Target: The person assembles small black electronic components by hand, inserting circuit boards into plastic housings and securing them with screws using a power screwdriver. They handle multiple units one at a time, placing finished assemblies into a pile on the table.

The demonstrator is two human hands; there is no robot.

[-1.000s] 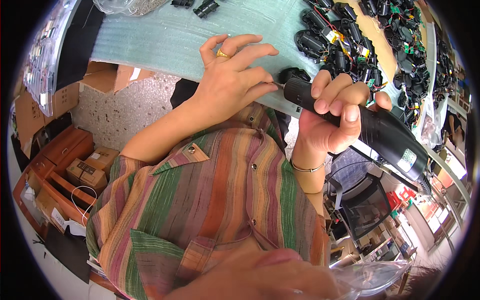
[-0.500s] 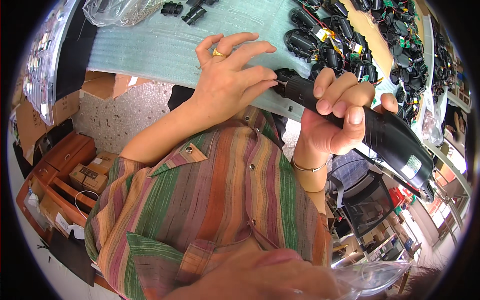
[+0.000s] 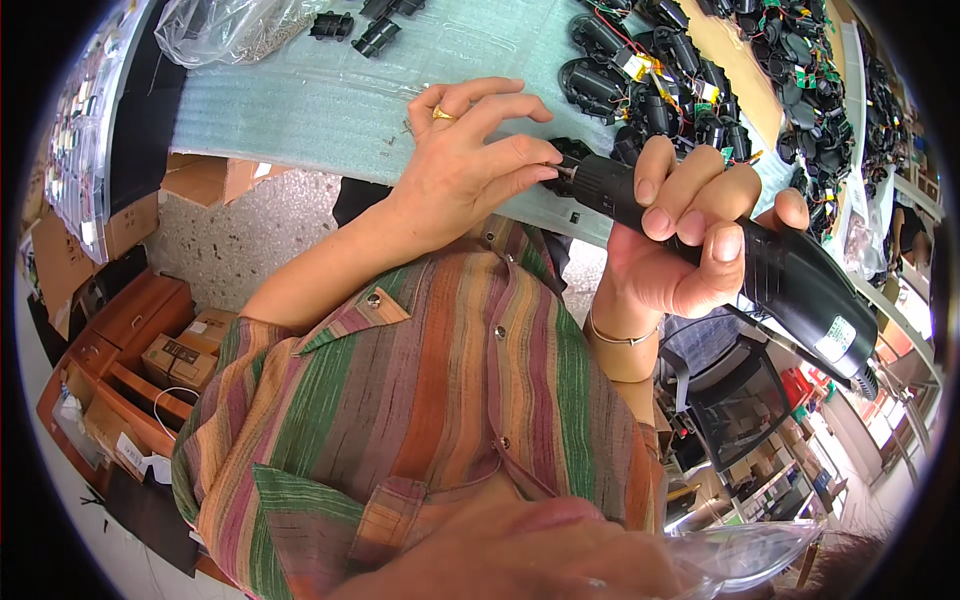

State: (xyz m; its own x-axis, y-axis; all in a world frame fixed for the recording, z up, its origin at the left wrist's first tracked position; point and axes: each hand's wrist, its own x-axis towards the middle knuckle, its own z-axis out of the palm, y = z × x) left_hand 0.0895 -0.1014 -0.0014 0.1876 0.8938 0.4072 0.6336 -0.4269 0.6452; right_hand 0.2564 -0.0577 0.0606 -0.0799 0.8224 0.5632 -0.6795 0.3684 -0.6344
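Observation:
My right hand (image 3: 690,235) is wrapped round a black electric screwdriver (image 3: 800,280), held at a slant with its bit pointing left. At the bit, the thumb and forefinger of my left hand (image 3: 460,165) are pinched together. Whatever lies between those fingertips is too small to make out. The other left fingers are bent loosely above the mat. Behind the screwdriver's nose sits a black plastic part (image 3: 570,150), mostly hidden by the tool and fingers. Tiny metal pieces, apparently screws (image 3: 408,128), lie on the mat beside my left knuckles.
A pale green foam mat (image 3: 290,120) covers the table. Several black housings with wires (image 3: 600,85) crowd its right side. At the far left lie a clear plastic bag of small metal pieces (image 3: 240,30) and loose black parts (image 3: 376,38). An office chair (image 3: 735,390) stands at right.
Both hands and the screwdriver have shifted slightly right. The tiny metal pieces beside my left hand now show. My grip looks the same.

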